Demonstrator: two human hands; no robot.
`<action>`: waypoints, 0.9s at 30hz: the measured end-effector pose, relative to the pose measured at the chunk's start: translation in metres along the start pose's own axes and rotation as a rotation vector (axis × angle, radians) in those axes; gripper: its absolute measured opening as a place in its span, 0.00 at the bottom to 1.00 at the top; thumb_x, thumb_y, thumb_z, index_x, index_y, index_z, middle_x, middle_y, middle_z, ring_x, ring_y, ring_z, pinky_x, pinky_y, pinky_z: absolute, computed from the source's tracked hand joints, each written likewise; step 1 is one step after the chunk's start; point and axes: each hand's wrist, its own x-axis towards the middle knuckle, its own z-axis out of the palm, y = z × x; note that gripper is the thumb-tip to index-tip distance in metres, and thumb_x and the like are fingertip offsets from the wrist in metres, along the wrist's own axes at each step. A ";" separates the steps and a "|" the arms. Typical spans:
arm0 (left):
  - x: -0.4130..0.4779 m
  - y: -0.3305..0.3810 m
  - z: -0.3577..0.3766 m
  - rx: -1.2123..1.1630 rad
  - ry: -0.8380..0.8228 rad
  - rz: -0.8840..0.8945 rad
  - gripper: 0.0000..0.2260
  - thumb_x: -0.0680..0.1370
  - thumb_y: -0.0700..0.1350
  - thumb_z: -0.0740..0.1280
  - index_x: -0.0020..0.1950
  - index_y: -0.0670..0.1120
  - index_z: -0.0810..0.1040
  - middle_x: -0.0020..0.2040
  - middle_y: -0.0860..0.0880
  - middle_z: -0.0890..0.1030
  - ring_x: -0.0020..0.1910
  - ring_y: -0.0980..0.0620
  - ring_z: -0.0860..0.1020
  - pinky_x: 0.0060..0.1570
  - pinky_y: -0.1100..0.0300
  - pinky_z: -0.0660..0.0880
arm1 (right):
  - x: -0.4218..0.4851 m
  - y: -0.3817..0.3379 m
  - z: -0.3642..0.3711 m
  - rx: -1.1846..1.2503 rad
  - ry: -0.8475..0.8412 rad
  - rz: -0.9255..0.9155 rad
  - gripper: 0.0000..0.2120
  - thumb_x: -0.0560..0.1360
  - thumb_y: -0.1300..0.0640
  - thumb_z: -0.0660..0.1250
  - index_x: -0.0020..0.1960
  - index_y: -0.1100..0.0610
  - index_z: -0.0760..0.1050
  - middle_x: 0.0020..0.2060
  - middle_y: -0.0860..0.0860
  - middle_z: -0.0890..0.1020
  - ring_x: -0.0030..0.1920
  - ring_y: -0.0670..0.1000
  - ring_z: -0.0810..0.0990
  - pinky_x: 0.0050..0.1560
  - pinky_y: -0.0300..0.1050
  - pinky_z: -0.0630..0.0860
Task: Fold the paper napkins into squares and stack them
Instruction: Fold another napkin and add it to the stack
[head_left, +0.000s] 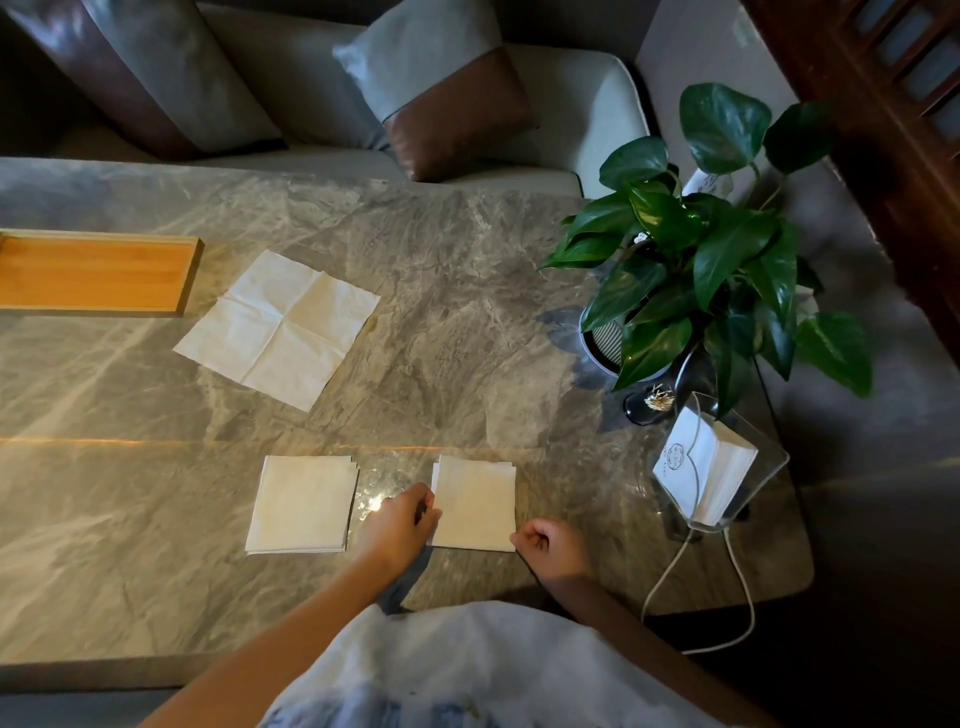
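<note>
Two folded white napkin squares lie near the table's front edge: a left folded napkin (301, 503) and a right folded napkin (475, 503). My left hand (400, 525) pinches the left edge of the right folded napkin. My right hand (550, 545) is curled at that napkin's lower right corner, touching it. An unfolded napkin (278, 328) with crease lines lies flat farther back, left of centre.
A wooden tray (93, 273) sits at the left on the marble table (467, 312). A potted plant (701, 270) stands at the right, with a clear napkin holder (717, 467) and a white cable (737, 582) in front of it. A sofa with cushions lies beyond.
</note>
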 end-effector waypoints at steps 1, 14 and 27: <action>0.000 0.000 0.001 0.002 0.003 -0.005 0.06 0.78 0.49 0.62 0.42 0.50 0.71 0.34 0.49 0.78 0.34 0.49 0.76 0.32 0.58 0.69 | 0.000 0.000 0.000 0.001 -0.001 0.002 0.10 0.73 0.58 0.71 0.34 0.54 0.75 0.32 0.51 0.77 0.34 0.49 0.73 0.37 0.43 0.68; -0.003 -0.005 0.000 0.069 -0.006 -0.008 0.02 0.76 0.48 0.64 0.46 0.52 0.72 0.37 0.52 0.80 0.36 0.53 0.78 0.30 0.62 0.69 | 0.000 -0.001 0.000 -0.013 -0.004 0.009 0.09 0.73 0.57 0.71 0.35 0.54 0.75 0.33 0.50 0.77 0.35 0.49 0.74 0.36 0.41 0.68; -0.008 -0.011 0.002 0.360 0.241 0.376 0.19 0.74 0.54 0.68 0.62 0.50 0.71 0.58 0.51 0.77 0.56 0.48 0.76 0.60 0.50 0.70 | -0.009 -0.016 -0.014 -0.282 0.102 -0.205 0.10 0.73 0.53 0.68 0.54 0.54 0.75 0.51 0.50 0.77 0.52 0.50 0.74 0.51 0.48 0.74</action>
